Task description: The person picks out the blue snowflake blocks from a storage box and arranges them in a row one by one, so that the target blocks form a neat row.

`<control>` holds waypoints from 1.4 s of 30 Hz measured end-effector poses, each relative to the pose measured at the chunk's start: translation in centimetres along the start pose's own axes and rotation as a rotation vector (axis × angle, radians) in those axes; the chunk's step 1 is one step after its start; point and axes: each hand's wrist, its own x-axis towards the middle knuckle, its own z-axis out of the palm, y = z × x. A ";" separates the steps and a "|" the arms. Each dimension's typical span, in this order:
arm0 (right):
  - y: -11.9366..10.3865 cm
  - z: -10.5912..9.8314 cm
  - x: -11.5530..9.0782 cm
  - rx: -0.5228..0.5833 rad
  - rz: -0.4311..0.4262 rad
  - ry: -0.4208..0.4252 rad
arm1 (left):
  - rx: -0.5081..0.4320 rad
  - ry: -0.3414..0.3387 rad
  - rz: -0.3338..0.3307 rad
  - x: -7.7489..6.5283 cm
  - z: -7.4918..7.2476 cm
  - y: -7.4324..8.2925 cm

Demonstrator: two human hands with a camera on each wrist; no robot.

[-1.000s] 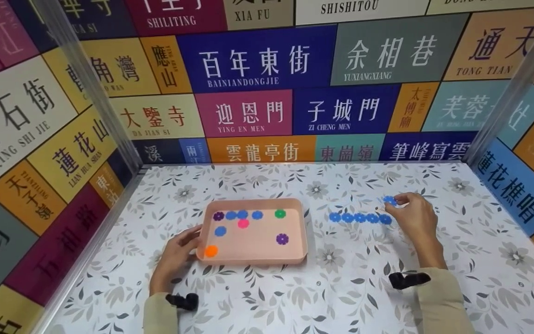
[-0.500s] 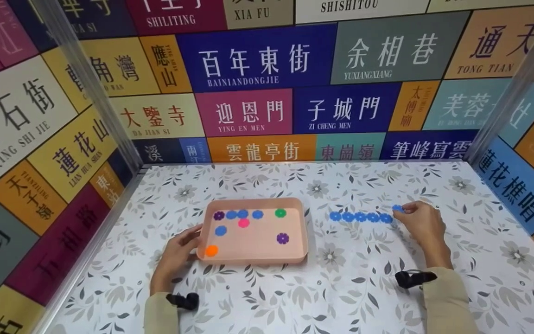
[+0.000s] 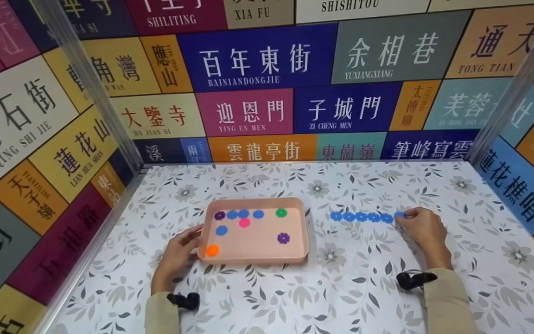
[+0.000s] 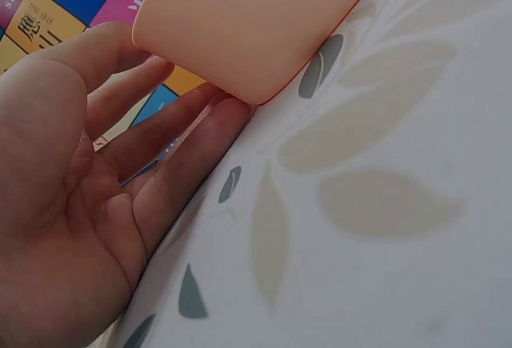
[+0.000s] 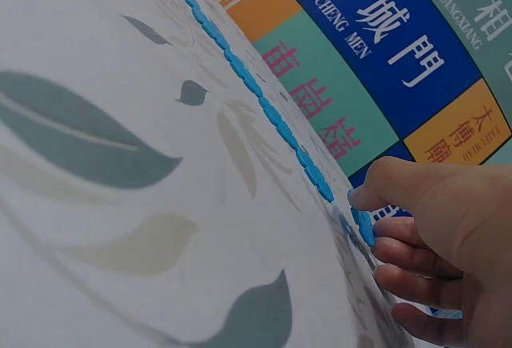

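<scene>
My right hand (image 3: 423, 232) pinches a blue flower-shaped disc (image 5: 362, 224) between thumb and fingers, close over the table. Just left of it lies a straight row of several blue flower-shaped discs (image 3: 361, 216), flat on the cloth; in the right wrist view a small gap shows between the row's end and the pinched disc. At the left side of a pink tray (image 3: 253, 260), my left hand (image 3: 177, 255) rests with its fingertips against the outer wall. Its fingers (image 4: 188, 136) reach along the tray's lower edge, loosely extended, and the thumb lies near the rim.
Inside the tray lie several loose discs: blue, purple (image 3: 283, 238), green (image 3: 281, 213), pink (image 3: 244, 223) and orange (image 3: 212, 250). The table has a floral cloth (image 3: 332, 292). Sign-printed walls (image 3: 257, 55) close off the back and both sides.
My right hand has moved right and lowered the blue disc, bringing it to the right end of the row. The left hand and the tray have stayed in place.
</scene>
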 end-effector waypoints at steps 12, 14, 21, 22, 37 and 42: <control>-0.1 0.3 -0.2 0.014 -0.015 0.008 | -0.019 -0.003 0.029 0.2 0.0 -0.1; -0.2 0.2 -0.2 0.016 -0.012 0.006 | -0.006 -0.002 0.027 0.2 0.0 -0.1; -0.7 -0.4 -0.3 0.025 -0.030 -0.028 | 0.009 0.008 0.014 0.2 0.0 -0.2; -0.9 -0.5 -0.4 0.035 -0.038 -0.032 | 0.008 0.007 0.009 0.2 0.0 -0.2; -6.6 -2.1 -1.9 0.220 -0.271 -0.010 | 0.013 -0.002 0.009 0.3 -0.1 -0.2; -8.6 -1.9 -2.7 0.243 -0.344 -0.059 | 0.018 0.005 -0.003 0.2 0.0 -0.3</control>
